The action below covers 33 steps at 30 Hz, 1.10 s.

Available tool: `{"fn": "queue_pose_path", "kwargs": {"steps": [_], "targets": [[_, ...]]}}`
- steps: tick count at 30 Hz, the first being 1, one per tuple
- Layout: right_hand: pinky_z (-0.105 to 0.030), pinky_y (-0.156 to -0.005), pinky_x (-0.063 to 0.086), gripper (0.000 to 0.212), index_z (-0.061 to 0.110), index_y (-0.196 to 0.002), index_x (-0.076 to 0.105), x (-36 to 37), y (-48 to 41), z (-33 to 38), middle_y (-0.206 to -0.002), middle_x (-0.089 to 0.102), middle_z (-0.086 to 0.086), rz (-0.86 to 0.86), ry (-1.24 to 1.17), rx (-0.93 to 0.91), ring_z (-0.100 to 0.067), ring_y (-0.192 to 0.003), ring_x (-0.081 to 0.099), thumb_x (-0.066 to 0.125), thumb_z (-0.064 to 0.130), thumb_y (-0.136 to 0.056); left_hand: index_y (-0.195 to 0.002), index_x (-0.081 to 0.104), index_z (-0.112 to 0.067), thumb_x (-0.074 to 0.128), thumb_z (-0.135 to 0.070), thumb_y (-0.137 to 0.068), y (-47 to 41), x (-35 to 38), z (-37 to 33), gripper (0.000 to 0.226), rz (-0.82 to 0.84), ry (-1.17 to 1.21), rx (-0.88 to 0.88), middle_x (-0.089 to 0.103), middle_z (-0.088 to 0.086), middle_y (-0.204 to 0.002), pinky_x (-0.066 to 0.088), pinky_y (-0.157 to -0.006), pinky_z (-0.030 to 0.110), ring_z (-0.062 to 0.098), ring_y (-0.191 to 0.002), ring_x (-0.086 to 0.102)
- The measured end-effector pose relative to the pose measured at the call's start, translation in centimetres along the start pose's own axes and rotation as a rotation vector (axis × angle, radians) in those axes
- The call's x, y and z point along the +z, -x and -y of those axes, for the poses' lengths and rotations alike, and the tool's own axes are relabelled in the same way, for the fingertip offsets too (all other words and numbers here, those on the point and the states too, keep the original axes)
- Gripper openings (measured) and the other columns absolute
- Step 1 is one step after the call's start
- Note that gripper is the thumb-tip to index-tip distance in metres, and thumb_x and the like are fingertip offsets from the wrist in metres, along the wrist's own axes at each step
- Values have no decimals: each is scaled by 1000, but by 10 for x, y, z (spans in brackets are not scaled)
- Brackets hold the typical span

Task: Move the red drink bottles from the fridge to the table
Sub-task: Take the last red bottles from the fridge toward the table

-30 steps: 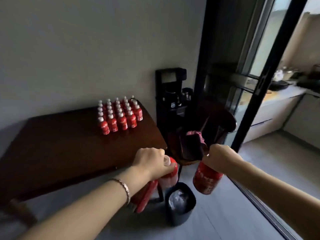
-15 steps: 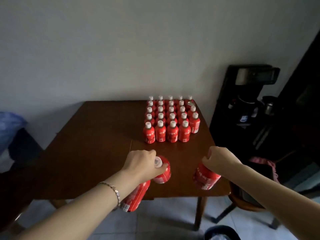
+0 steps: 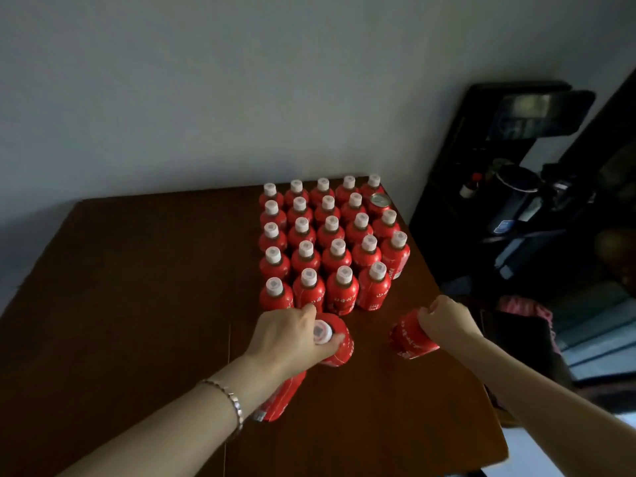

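A brown table [image 3: 137, 304] carries a packed block of red drink bottles [image 3: 330, 249] at its far right. Just in front of the block, the left hand [image 3: 292, 339] clutches two bottles [image 3: 339, 349] over the table, and the right hand [image 3: 447, 321] clutches a single bottle [image 3: 406, 339].

Both forearms reach forward, left hand [image 3: 292, 339] curled round two red bottles [image 3: 339, 354] — right hand [image 3: 447, 321] fisted on single red bottle [image 3: 406, 340].
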State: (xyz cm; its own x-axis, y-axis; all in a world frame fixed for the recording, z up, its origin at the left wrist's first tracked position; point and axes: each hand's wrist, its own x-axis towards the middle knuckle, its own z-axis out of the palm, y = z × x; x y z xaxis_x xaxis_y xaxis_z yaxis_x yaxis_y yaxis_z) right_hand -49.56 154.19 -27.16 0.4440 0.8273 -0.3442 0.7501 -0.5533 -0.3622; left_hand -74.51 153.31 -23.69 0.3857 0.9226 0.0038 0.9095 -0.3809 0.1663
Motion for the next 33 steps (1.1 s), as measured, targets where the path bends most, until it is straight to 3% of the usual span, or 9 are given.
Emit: {"fn": "queue_pose_path", "kwargs": {"steps": [5,11,15,17,20,23,28,31,33], "targets": [[-20,-43,31,31,-4,-105,58,7,-49,-1,-96,62,-19,-6,-67,136,-21,-61,50,46,23,-95,-84,42,-21,41,-66,-85,-40,19,5,45,58,41,68,46,-10,-70,33,-58,21,8,-62,45],[-28,-58,40,34,-5,-106,54,16,-110,15,-107,59,-27,-8,-127,194,-37,-82,60,42,25,-94,-87,48,-21,42,-66,-84,-63,37,2,46,106,85,46,58,-7,-75,42,-62,22,10,-68,56],[-29,-55,41,32,-2,-95,57,16,-134,29,-96,63,-21,16,-204,144,-25,-70,54,45,28,-94,-97,52,-21,40,-66,-85,-73,50,0,49,143,80,20,64,-6,-87,44,-67,22,10,-79,61],[-33,-63,50,34,7,-85,57,15,-140,30,-90,63,-14,43,-352,145,-24,-71,58,48,38,-93,-98,52,-21,40,-66,-85,-79,55,-2,48,143,81,6,64,-7,-88,42,-66,20,9,-80,61],[-32,-60,52,53,10,-112,57,20,-140,13,-101,64,-13,96,-714,395,-23,-71,62,42,55,-90,-93,53,-21,42,-65,-84,-87,61,-5,46,142,126,-34,64,-8,-84,42,-63,20,8,-75,60],[-48,-89,50,66,18,-132,47,33,-133,-2,-121,56,-9,243,-1079,681,-36,-105,60,39,66,-87,-86,49,-22,42,-66,-84,-93,63,-8,45,121,149,-41,59,-10,-76,35,-53,16,6,-64,53],[-46,-85,47,50,8,-140,40,47,-121,-2,-131,52,-20,260,-1455,699,-35,-99,58,35,38,-99,-87,51,-20,43,-64,-85,-94,64,-10,45,126,138,-38,60,-6,-77,31,-55,21,10,-66,55],[-33,-63,50,37,-2,-130,48,52,-95,-3,-101,60,-18,408,-1102,605,-27,-78,59,43,5,-95,-92,54,-18,41,-65,-85,-91,66,-10,49,149,105,-36,64,-4,-81,32,-58,23,12,-73,61],[-26,-57,47,41,-4,-127,51,57,-69,10,-84,59,-11,644,-826,276,-20,-68,56,53,-5,-86,-95,53,-18,39,-65,-86,-89,67,-8,50,178,72,-30,65,-4,-86,35,-60,24,14,-79,63]]}}
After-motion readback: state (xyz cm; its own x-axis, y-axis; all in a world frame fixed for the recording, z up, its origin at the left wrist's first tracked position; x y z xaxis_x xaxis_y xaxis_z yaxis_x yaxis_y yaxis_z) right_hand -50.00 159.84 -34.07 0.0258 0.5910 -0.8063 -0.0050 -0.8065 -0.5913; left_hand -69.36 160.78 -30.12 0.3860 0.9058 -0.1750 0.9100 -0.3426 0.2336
